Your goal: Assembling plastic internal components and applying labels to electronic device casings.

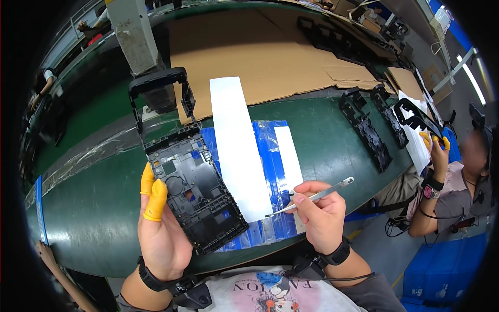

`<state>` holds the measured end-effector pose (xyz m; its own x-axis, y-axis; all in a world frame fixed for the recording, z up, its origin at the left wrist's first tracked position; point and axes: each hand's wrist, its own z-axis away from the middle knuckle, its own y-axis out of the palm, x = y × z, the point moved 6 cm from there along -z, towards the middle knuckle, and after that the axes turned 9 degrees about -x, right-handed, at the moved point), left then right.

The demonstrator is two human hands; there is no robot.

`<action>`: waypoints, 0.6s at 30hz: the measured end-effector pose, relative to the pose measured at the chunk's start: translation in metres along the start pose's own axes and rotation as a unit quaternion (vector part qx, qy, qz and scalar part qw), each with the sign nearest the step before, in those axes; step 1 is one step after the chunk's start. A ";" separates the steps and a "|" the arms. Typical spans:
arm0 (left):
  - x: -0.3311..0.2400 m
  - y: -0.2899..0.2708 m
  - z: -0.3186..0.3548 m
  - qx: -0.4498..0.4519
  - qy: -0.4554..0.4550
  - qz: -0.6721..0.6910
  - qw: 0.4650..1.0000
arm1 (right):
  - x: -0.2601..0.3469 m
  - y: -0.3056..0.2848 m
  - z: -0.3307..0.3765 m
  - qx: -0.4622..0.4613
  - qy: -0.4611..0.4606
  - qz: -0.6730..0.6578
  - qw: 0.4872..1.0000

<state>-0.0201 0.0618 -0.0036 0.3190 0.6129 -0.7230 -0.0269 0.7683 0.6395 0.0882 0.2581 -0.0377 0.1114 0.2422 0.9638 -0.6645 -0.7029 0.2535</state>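
My left hand (165,247) grips a black plastic device housing (200,200) by its left side, with yellow finger cots (156,200) on the thumb and a finger. The housing is tilted, its ribbed inner face toward me, and an open handle-like loop (161,78) rises from its far end. Metal tweezers (330,191) are pinched in my right hand (326,221). Their tip, near the housing's right edge, meets a tiny dark piece too small to name. Beneath lie a long white paper strip (236,140), a narrower white strip (289,156) and a blue plastic-wrapped pad (267,143).
More black housings (365,132) lie on the green table (322,125) to the right, where a co-worker's hand (440,151) holds another. Brown cardboard (234,52) covers the far side, with black parts (332,39) on it. A pillar (134,39) stands at the far left.
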 end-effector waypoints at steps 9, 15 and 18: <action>0.018 0.005 0.010 0.023 -0.101 0.046 0.994 | 0.042 0.033 0.013 0.045 -0.014 -0.142 0.989; 0.020 0.008 0.017 0.072 -0.123 0.018 0.990 | 0.030 0.080 0.012 0.132 -0.005 -0.120 0.984; 0.019 0.008 0.019 0.073 -0.119 0.018 0.990 | 0.029 0.080 0.013 0.116 0.001 -0.098 0.988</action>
<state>0.0037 0.0766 -0.0074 0.5350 0.5653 -0.6278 0.0891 0.7012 0.7074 0.0477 0.1997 0.0116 0.2199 0.3907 0.8939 -0.4435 -0.7761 0.4483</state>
